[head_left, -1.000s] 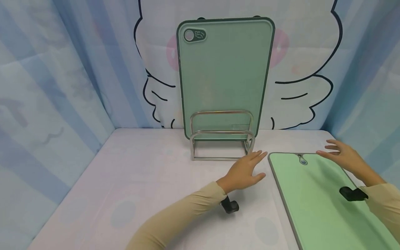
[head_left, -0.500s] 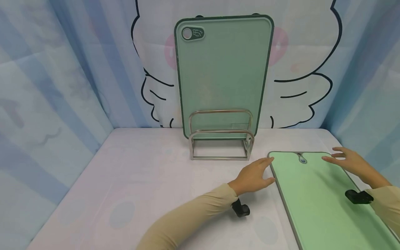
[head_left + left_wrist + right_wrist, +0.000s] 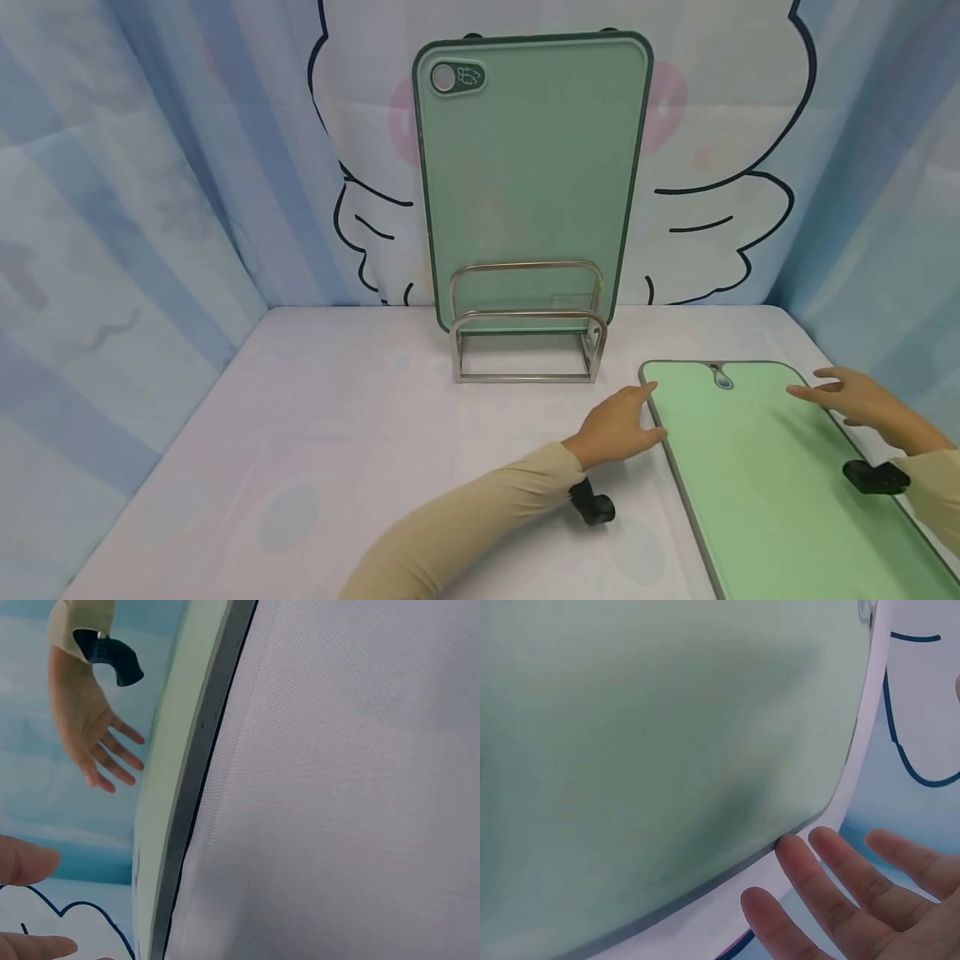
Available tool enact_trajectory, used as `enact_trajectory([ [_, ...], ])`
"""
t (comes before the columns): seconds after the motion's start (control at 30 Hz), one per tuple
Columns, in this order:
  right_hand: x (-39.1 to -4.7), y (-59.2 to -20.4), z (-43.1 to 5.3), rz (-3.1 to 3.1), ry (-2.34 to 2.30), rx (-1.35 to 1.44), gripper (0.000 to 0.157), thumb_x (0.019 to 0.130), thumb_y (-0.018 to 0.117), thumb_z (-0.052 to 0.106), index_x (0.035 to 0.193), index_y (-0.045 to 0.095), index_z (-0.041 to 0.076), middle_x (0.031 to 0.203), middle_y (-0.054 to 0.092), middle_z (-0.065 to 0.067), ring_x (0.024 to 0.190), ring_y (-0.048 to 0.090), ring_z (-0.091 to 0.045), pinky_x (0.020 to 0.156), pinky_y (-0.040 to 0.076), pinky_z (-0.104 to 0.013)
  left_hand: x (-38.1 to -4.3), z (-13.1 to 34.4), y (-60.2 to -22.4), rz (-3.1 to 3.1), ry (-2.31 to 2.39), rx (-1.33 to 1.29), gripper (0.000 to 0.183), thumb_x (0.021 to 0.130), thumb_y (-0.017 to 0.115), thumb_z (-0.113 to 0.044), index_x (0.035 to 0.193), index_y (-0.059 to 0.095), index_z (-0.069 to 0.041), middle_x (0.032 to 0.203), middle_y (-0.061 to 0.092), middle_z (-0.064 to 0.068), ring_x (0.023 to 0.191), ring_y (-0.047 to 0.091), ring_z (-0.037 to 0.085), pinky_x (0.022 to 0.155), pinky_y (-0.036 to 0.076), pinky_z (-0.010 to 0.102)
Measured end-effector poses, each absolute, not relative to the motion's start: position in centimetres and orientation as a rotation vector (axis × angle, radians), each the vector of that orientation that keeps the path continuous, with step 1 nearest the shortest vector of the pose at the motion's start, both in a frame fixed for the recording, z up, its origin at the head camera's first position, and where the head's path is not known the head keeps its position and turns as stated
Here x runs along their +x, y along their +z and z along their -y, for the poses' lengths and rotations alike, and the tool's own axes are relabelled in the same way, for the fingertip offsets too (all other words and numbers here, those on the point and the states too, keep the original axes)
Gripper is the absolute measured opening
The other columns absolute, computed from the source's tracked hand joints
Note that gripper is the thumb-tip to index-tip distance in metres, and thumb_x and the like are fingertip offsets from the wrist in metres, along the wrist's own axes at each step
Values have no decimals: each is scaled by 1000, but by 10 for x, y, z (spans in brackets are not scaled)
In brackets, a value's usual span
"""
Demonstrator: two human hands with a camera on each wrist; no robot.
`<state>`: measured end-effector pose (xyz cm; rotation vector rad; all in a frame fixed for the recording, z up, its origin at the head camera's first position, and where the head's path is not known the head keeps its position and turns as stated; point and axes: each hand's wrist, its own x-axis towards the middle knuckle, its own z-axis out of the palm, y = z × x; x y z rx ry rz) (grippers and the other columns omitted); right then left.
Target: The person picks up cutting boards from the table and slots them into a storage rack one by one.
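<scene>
A light green cutting board (image 3: 780, 483) with a grey rim and a small hanging hole lies flat at the right of the table. My left hand (image 3: 617, 425) is at its left edge, fingers spread; whether they touch the rim I cannot tell. On the far side, my right hand (image 3: 862, 400) is by the right edge near the top corner, holding nothing. In the right wrist view its fingers (image 3: 810, 877) are spread, one tip at or very near the rim. A darker green cutting board (image 3: 532, 175) stands upright in a metal wire rack (image 3: 525, 379).
The rack stands at the back middle of the table (image 3: 337, 467), in front of a printed curtain (image 3: 720, 125). More blue curtain hangs at the left (image 3: 112, 292) and right sides. A black wrist mount (image 3: 592, 504) sits under the left sleeve.
My left hand has moved right, up to the lying board's left edge. My right hand has come down and slightly right, towards the board's right edge. The boards stay put.
</scene>
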<state>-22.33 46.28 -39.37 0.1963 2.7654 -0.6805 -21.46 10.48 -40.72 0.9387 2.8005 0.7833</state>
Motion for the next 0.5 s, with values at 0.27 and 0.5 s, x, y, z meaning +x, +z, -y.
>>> enact_trajectory([
  [0.27,-222,-402,-475,-2708,-670,244,107,91,46,59,134,2,-28,131,15,-52,113,39,-58,78,51,-53,-213,-111,-406,-2751,849,807,63,86,63,-37,141,42,-13,135,55,-2,122,53,7,94,44,16],
  [0.5,-215,-396,-474,-2667,-681,278,106,92,43,59,130,4,-32,127,18,-52,104,48,-54,76,53,-46,-212,-115,-409,-2749,837,754,64,85,64,-37,140,44,-12,134,56,-2,121,54,8,95,44,16],
])
